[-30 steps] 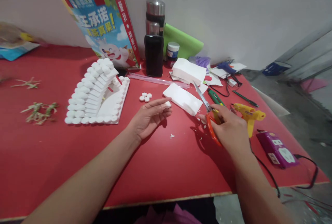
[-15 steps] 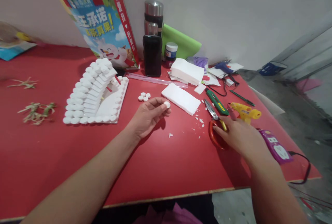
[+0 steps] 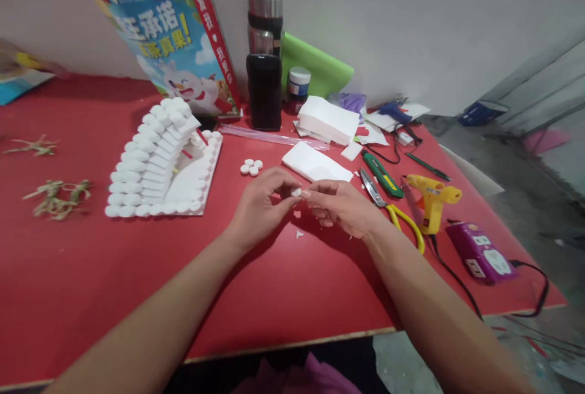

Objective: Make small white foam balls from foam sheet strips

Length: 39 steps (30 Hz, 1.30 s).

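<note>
Between thumb and fingers, my left hand [image 3: 265, 205] pinches a small white foam disc [image 3: 297, 192]. My right hand [image 3: 340, 205] meets it there, its thumb and forefinger closed on the same disc's edge. Beyond the left hand lies a small cluster of white discs [image 3: 251, 167]. Folded white paper [image 3: 315, 162] is just behind the fingers. To the right, scissors [image 3: 373, 189] lie on the table, their handles partly hidden by my right forearm. Farther left stands a white model staircase [image 3: 159, 165] edged with rows of similar discs.
A green utility knife [image 3: 382, 175], a yellow glue gun [image 3: 432, 196] and a purple power strip [image 3: 479, 252] with cords lie at the right. At the back are a phone [image 3: 264, 92], a thermos [image 3: 265, 13] and a printed bag [image 3: 169, 35]. Straw figures [image 3: 57, 198] lie left.
My right hand has put the scissors down on the table and moved left to the disc. My left hand keeps its pinch on the disc.
</note>
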Each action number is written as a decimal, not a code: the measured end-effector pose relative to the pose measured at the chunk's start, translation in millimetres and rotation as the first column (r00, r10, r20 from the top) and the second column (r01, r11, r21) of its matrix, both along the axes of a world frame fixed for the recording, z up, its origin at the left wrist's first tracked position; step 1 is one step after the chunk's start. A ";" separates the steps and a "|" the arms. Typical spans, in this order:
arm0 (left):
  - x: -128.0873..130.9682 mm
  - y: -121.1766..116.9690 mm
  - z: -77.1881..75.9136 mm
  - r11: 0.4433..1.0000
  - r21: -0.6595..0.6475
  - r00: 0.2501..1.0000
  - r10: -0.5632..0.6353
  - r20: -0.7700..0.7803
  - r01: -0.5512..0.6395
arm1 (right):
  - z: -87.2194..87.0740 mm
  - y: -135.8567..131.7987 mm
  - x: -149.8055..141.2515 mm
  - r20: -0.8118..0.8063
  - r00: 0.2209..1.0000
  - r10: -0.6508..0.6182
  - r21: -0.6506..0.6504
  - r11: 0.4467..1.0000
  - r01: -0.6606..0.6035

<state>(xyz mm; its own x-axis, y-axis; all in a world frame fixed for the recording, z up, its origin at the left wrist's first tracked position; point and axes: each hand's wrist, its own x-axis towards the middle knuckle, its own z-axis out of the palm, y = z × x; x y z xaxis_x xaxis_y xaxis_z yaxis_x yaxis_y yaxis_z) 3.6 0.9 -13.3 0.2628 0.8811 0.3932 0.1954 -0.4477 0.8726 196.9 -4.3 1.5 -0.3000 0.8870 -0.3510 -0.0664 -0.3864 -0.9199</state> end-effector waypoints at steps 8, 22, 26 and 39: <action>4.9 -2.6 -5.9 0.996 -0.078 0.999 -0.043 -0.004 0.043 | 0.4 0.3 8.1 -0.115 0.993 0.025 -0.103 0.994 -0.036; 5.1 -3.9 0.0 0.996 -0.074 0.997 -0.036 0.072 0.041 | -8.1 1.7 1.8 -0.291 0.956 -0.015 -0.190 0.981 -0.043; 3.3 -2.7 1.4 0.996 -0.078 0.997 -0.035 0.074 0.041 | -7.3 0.6 -0.8 -0.298 0.954 -0.032 -0.227 0.973 -0.038; 1.8 -1.0 -1.7 0.995 -0.061 0.993 -0.069 0.095 0.075 | -4.8 1.2 9.8 -0.356 0.932 0.070 -0.199 0.968 -0.149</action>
